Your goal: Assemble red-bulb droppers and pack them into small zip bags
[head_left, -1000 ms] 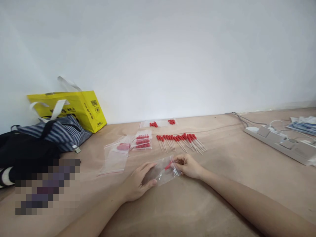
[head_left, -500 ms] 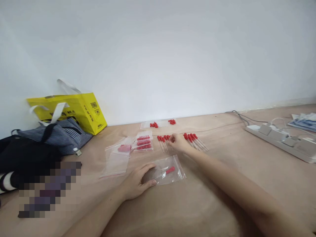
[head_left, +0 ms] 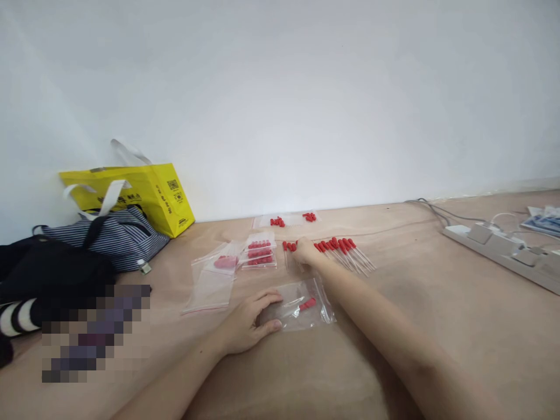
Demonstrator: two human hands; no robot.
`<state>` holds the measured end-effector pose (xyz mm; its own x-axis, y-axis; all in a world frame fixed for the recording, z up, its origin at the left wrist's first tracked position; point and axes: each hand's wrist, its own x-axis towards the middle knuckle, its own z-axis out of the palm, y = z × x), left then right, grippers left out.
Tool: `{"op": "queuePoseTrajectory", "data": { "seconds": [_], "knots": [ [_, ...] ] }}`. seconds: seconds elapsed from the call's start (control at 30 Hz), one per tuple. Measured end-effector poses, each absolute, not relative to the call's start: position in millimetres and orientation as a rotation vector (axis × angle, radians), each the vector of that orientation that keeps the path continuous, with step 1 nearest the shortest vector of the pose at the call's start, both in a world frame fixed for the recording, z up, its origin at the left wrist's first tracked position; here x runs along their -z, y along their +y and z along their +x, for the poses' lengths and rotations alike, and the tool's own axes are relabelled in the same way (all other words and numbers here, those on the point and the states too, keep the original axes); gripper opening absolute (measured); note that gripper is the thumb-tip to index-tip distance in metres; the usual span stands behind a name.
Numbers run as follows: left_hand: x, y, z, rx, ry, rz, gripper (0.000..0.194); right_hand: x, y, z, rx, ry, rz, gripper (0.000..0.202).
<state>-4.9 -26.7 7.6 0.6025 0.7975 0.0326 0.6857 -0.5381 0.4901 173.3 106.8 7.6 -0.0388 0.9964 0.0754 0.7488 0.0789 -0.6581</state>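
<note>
My left hand holds the left end of a clear zip bag, its thumb and fingers pressed on the plastic. A red rubber piece lies inside that bag. Beyond it, my right hand reaches into a row of droppers with red bulbs and clear tubes. Its fingers are closed at a dropper, partly hidden by the hand. More droppers lie fanned out to the right of the hand, and a few red bulbs show on its left.
Left of the droppers lie filled bags of red bulbs and a flat zip bag. Red bulbs lie near the wall. A yellow bag and striped bag stand left; a power strip lies right.
My right hand has moved slightly left and nearer along the dropper row, uncovering more red bulbs on its right. My left hand stays on the zip bag. The view has shifted a little.
</note>
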Motion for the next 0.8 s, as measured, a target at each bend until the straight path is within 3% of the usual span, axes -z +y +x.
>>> {"op": "queuePoseTrajectory", "data": {
  "seconds": [0.23,0.5,0.8],
  "knots": [
    [-5.6,-26.8,-6.0,-0.37,1.18,2.398,0.04,-12.2,70.7,231.1,-0.631,-1.716,-1.498,0.056],
    [-5.9,-26.2,-4.7,-0.384,1.196,2.403,0.04,28.8,22.6,261.5,-0.943,-1.181,-1.105,0.05],
    [-1.4,-26.2,-6.6,-0.423,1.226,2.409,0.047,32.6,8.6,235.4,-1.204,-0.994,-0.97,0.047]
  ]
}}
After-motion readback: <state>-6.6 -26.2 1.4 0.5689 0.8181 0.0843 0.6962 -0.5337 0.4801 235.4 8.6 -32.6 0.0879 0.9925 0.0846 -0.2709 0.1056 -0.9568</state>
